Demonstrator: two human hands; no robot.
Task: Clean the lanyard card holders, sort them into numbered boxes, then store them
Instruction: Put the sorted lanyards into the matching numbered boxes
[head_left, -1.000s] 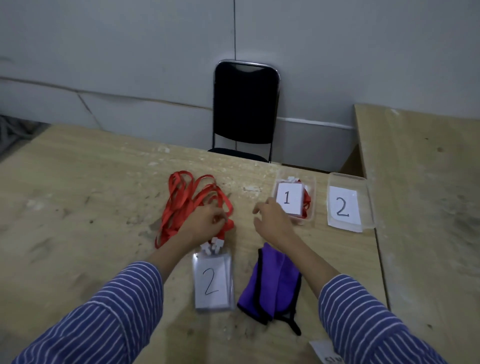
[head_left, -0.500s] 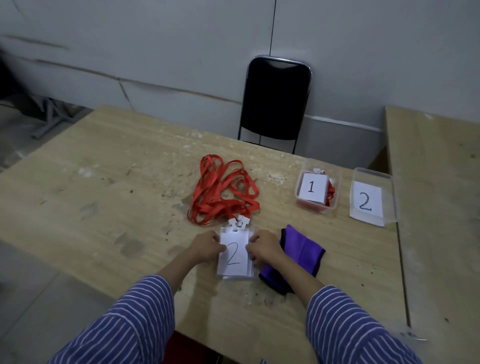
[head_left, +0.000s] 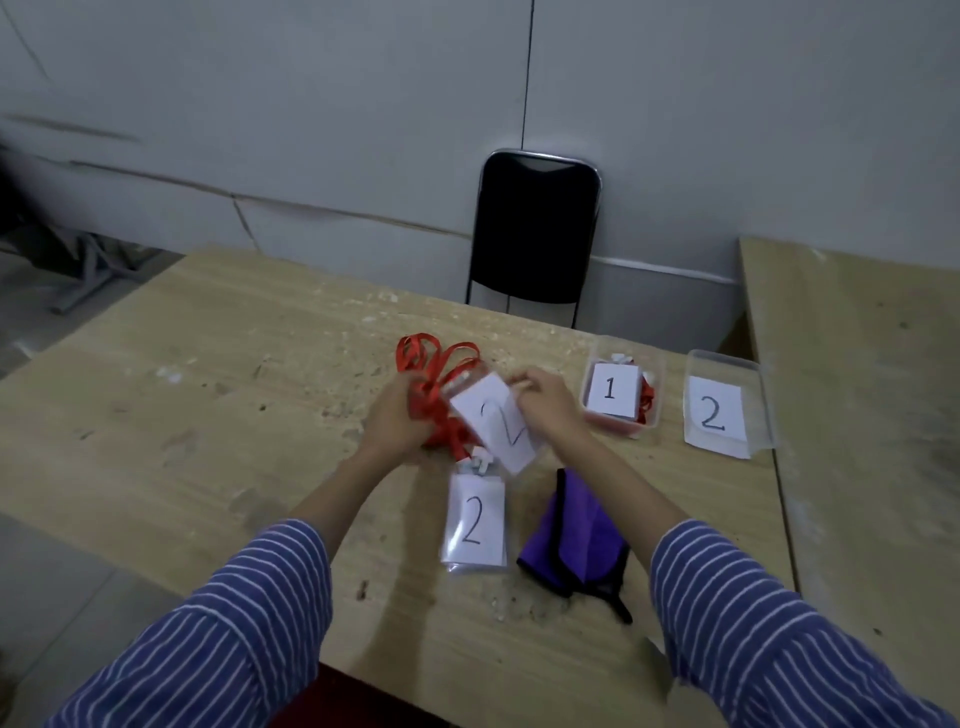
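Note:
My left hand (head_left: 395, 415) grips a bunch of red lanyards (head_left: 441, 384) above the table. My right hand (head_left: 545, 405) pinches the upper edge of a clear card holder (head_left: 493, 421) marked 2, lifted and tilted between both hands. Another card holder (head_left: 474, 525) marked 2 lies flat on the table below them, its white clip toward the lanyards. A clear box (head_left: 597, 358) labelled 1 holds red lanyards and a card. To its right stands a clear box (head_left: 758, 384) labelled 2. A purple cloth (head_left: 582, 535) lies near my right forearm.
A black chair (head_left: 535, 228) stands behind the wooden table (head_left: 208, 415), against a grey wall. A second wooden table (head_left: 872, 415) adjoins on the right. The table's front edge runs just before my sleeves.
Both hands left the stack of cards on the table. The left hand now grips the red lanyards and the right hand has lifted one card holder off the stack.

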